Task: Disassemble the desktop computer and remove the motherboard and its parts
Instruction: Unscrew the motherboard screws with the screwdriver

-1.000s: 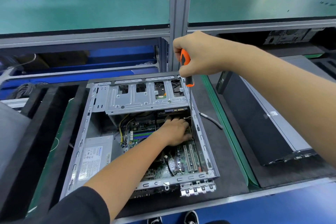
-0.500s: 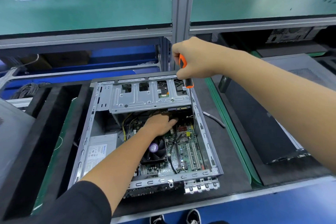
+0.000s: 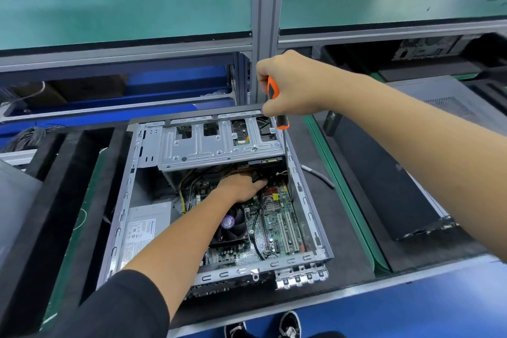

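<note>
my right hand (image 3: 295, 85) grips screwdriver (image 3: 274, 96) above case (image 3: 301, 195); my left hand (image 3: 242, 186) under drive cage (image 3: 219, 145), grip unclear; should trace cables before pulling.

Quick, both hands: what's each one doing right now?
Left hand: reaching under the drive cage; fingertips hidden, grip cannot be told.
Right hand: gripping the orange screwdriver.

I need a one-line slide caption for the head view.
Left hand reaches under the drive cage; right hand grips an orange screwdriver.
</note>
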### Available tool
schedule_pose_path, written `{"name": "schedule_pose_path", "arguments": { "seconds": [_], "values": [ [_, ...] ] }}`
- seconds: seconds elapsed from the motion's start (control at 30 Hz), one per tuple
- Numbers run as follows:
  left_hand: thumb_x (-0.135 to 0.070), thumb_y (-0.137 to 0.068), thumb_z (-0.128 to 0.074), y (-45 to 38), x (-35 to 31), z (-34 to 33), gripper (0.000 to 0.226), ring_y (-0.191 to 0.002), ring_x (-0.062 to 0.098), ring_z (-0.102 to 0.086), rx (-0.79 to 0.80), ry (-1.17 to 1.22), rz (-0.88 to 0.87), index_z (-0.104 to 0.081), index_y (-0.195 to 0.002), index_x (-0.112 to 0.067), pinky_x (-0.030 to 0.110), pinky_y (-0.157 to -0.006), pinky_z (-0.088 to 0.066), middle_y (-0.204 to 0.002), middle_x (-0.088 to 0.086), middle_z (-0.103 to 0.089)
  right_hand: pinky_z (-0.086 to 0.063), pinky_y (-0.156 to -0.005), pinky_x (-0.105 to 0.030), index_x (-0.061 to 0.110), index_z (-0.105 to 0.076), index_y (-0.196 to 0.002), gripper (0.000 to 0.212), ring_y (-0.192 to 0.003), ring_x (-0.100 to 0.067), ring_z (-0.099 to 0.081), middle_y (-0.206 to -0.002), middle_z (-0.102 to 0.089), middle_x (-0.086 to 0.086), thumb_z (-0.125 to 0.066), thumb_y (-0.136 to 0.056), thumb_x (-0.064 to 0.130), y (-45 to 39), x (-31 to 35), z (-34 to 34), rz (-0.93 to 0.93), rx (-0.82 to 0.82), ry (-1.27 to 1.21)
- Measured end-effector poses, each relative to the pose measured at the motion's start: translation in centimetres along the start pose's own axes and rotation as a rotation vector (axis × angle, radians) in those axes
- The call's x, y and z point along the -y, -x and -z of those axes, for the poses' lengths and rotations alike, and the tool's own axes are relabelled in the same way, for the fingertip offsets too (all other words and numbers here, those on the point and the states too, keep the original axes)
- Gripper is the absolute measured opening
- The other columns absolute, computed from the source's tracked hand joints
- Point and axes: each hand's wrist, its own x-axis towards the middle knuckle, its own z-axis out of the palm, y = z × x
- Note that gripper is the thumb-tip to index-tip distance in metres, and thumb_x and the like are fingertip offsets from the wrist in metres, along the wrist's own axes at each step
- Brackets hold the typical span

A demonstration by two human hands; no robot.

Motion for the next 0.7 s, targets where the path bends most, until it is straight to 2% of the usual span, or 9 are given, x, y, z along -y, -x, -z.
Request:
{"name": "schedule_pose_path", "arguments": {
  "seconds": [0.07,0.1,0.17,0.3,0.43,0.53,0.63,0.7],
  "values": [
    [-0.070,-0.092,-0.020,-0.1,0.1,0.1,0.070,-0.090,0.023,-0.052,0.003,0.007,-0.002,-0.060,-0.094,-0.012,0.032,-0.075,-0.039,-0.107,0.006,-0.058,-0.036,-0.049,-0.027,0.016,-0.051,-0.080,0.020,-0.070,-0.018,-0.053,-0.074,-0.057,0.002,-0.068,-0.073,0.023,0.0,0.1,0.2,0.010,-0.017,0.000],
    [-0.070,-0.092,-0.020,-0.1,0.1,0.1,0.070,-0.089,0.022,-0.052,0.006,0.009,-0.004,-0.059,-0.091,-0.012,0.032,-0.075,-0.039,-0.108,0.006,-0.059,-0.036,-0.049,-0.027,0.016,-0.051,-0.080,0.019,-0.071,-0.020,-0.054,-0.074,-0.057,0.002,-0.068,-0.072,0.022,0.0,0.2,0.3,0.016,-0.025,0.003],
    [-0.070,-0.092,-0.020,-0.1,0.1,0.1,0.070,-0.081,0.020,-0.051,0.003,0.021,-0.009,-0.057,-0.080,-0.013,0.032,-0.073,-0.039,-0.099,0.005,-0.059,-0.034,-0.049,-0.027,0.015,-0.052,-0.080,0.019,-0.071,-0.020,-0.053,-0.073,-0.055,0.003,-0.067,-0.073,0.022,0.0,0.2,0.5,0.023,-0.031,0.014],
    [-0.069,-0.093,-0.020,0.2,-0.1,0.4,0.068,-0.074,0.020,-0.050,-0.041,0.052,-0.023,-0.056,-0.075,-0.014,0.032,-0.070,-0.037,-0.087,0.006,-0.057,-0.033,-0.050,-0.027,0.014,-0.053,-0.081,0.018,-0.068,-0.015,-0.050,-0.072,-0.053,0.005,-0.067,-0.073,0.023,-0.3,0.2,0.5,0.025,-0.034,0.012],
    [-0.066,-0.094,-0.021,0.4,0.0,0.6,0.065,-0.079,0.023,-0.050,-0.018,0.019,-0.028,-0.052,-0.071,-0.015,0.033,-0.071,-0.037,-0.099,0.010,-0.060,-0.042,-0.054,-0.029,0.017,-0.052,-0.079,0.017,-0.067,-0.009,-0.050,-0.072,-0.054,0.006,-0.066,-0.072,0.025,-0.9,0.5,0.7,0.035,-0.023,-0.002],
    [-0.066,-0.094,-0.021,0.3,0.2,0.8,0.067,-0.089,0.026,-0.052,-0.010,0.009,-0.011,-0.057,-0.083,-0.011,0.033,-0.074,-0.035,-0.114,0.011,-0.060,-0.037,-0.052,-0.028,0.017,-0.051,-0.078,0.017,-0.066,-0.007,-0.049,-0.071,-0.053,0.006,-0.066,-0.073,0.024,-1.3,0.6,0.4,0.034,-0.009,0.018],
    [-0.066,-0.094,-0.021,0.2,0.2,0.5,0.063,-0.087,0.024,-0.049,0.014,-0.004,-0.026,-0.056,-0.090,-0.014,0.033,-0.073,-0.035,-0.118,0.012,-0.060,-0.037,-0.052,-0.028,0.016,-0.052,-0.079,0.017,-0.065,-0.007,-0.048,-0.072,-0.053,0.005,-0.065,-0.073,0.023,-1.4,0.5,0.2,0.036,-0.003,0.020],
    [-0.068,-0.093,-0.020,0.1,0.1,0.6,0.071,-0.096,0.025,-0.053,0.029,0.008,-0.013,-0.061,-0.102,-0.012,0.032,-0.076,-0.037,-0.124,0.012,-0.058,-0.037,-0.051,-0.028,0.016,-0.052,-0.079,0.017,-0.064,-0.007,-0.048,-0.072,-0.053,0.005,-0.066,-0.073,0.024,-1.4,0.4,0.3,0.038,-0.015,0.012]
  ]
}}
